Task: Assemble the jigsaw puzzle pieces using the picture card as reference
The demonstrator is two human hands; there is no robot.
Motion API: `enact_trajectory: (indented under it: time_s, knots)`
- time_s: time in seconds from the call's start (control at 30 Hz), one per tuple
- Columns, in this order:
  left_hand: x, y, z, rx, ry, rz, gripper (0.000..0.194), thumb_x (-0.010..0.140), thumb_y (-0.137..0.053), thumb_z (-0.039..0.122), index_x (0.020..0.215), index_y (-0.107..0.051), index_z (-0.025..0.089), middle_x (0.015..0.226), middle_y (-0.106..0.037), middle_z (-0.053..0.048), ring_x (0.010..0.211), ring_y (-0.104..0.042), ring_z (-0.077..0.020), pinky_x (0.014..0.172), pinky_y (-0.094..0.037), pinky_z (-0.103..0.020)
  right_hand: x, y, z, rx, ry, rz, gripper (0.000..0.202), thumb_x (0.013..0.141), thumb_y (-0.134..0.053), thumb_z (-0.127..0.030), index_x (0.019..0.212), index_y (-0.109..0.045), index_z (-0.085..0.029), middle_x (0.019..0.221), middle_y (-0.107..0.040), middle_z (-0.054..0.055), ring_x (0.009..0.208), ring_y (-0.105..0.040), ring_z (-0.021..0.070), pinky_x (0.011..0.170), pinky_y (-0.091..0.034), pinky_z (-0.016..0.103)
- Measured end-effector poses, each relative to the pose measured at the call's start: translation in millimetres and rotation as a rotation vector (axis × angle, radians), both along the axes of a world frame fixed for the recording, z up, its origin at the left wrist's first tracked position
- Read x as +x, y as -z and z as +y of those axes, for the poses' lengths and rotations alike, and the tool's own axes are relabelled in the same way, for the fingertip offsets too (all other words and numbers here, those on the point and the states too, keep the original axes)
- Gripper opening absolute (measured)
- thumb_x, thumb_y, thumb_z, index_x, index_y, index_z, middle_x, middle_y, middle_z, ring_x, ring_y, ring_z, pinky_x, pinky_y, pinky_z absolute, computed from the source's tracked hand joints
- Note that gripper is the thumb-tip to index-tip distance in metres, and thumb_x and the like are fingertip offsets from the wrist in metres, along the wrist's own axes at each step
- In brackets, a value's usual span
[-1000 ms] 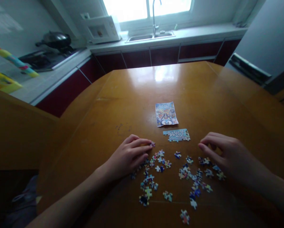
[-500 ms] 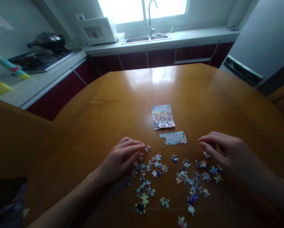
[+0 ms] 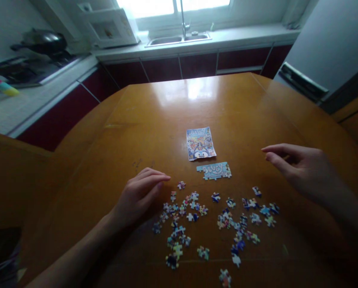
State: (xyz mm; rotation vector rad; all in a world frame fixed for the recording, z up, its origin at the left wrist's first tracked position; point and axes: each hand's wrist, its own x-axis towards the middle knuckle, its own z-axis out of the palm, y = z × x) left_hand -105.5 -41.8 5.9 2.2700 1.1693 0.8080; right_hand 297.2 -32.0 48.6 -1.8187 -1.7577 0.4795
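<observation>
Puzzle pieces (image 3: 215, 218) lie loose across the near part of our wooden bench (image 3: 155, 120), in two rough clusters, with one stray piece (image 3: 181, 185) just beyond our left hand's fingertips. Our left hand (image 3: 140, 194) rests flat on the bench, fingers stretched out and grasping nothing. Our right hand (image 3: 301, 170) hovers above the bench to the right of the scatter, fingers loosely extended, also released. Beyond the loose pieces sits a short assembled strip (image 3: 214, 171), and just past it the reference picture (image 3: 200, 143).

We judge the main risk to be a sweeping wrist or forearm: both arms cross close to the clusters and could drag pieces out of place or off the near edge, where one piece (image 3: 224, 277) already lies close to the frame's bottom. A careless nudge could also break the assembled strip apart.

Dim light and backlight from the window make the printing on the pieces unreadable, and our left palm may cover pieces beneath it; we cannot tell.
</observation>
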Motion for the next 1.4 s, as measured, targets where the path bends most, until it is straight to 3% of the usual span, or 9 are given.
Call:
enact_trajectory:
  time_s: [0.43, 0.73, 1.4]
  knots:
    - [-0.5, -3.9, -2.4, -0.043, 0.04, 0.077, 0.017, 0.097, -0.059, 0.023, 0.108, -0.071, 0.022, 0.091, -0.064, -0.004, 0.084, -0.06, -0.0147, 0.076, -0.05, -0.028, -1.7, 4.9, -1.5, -0.002, -0.001, -0.031, 0.033, 0.086, -0.06, -0.042, 0.099, -0.076, -0.016, 0.095, -0.077, 0.01, 0.077, -0.07, 0.0219, 0.062, -0.05, 0.029]
    - [-5.8, 5.1, 5.1, -0.181, 0.026, 0.111, 0.011, 0.09, -0.069, 0.029, 0.092, -0.077, 0.022, 0.076, -0.057, -0.001, 0.068, -0.053, -0.0117, 0.063, -0.043, -0.024, 0.0, 13.8, -1.9, -0.044, -0.093, -0.033, 0.032, 0.085, -0.062, -0.042, 0.099, -0.076, -0.018, 0.095, -0.078, 0.009, 0.074, -0.07, 0.0219, 0.062, -0.05, 0.031]
    - [-5.9, -4.4, -0.5, -0.244, 0.068, 0.124, 0.015, 0.089, -0.07, 0.034, 0.093, -0.075, 0.02, 0.083, -0.063, -0.002, 0.072, -0.056, -0.0115, 0.065, -0.043, -0.023, -2.2, 18.6, -4.3, -0.061, -0.129, -0.05, 0.032, 0.085, -0.06, -0.043, 0.097, -0.076, -0.018, 0.092, -0.078, 0.008, 0.072, -0.069, 0.0213, 0.062, -0.049, 0.032]
